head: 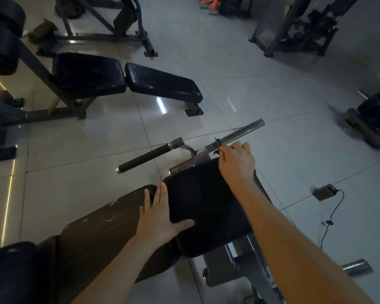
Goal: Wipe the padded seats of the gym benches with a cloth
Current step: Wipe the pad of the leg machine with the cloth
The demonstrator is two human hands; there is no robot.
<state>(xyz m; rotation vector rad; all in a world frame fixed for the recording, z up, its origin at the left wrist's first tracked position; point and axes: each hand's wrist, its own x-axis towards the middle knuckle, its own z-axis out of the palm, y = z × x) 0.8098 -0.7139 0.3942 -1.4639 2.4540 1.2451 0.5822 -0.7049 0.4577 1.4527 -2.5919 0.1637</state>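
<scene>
Wiping stage: judged mid-pass on the near bench [246,266], with the working hand at the far end of the seat pad [206,205].
Left hand [160,218]: released. The fingers are straight and the palm lies flat across the seam where the seat pad meets the back pad [101,233]. It grasps nothing and appears to steady the body.
Right hand [236,163]: fingers curled at the far edge of the seat pad, bunched over a small dark wad.
Cloth [217,152]: judged to be that wad. Only a scrap shows beneath the right fingertips, just beside the steel post [241,132]; the rest is hidden.
Cloth handling: expected to be light, limp and compressible. Keep it balled under the fingers so no loose end snags on the post.
Seat pad handling: soft padding under a smooth dark cover. It should yield to pressure and may turn slick when damp, so press from the top face.
Bench handling: the metal frame looks heavy and stiff. Wipe in place; do not lift.
Back pad condition: pale scuffs and scratches mark the cover. Light strokes are advised there.
Obstructions: a grip handle [145,157] and the steel post project beyond the far end.
Remaining work: a second bench [127,80] stands well apart across the tiled floor [86,150]. Whether it has been wiped cannot be told.
</scene>
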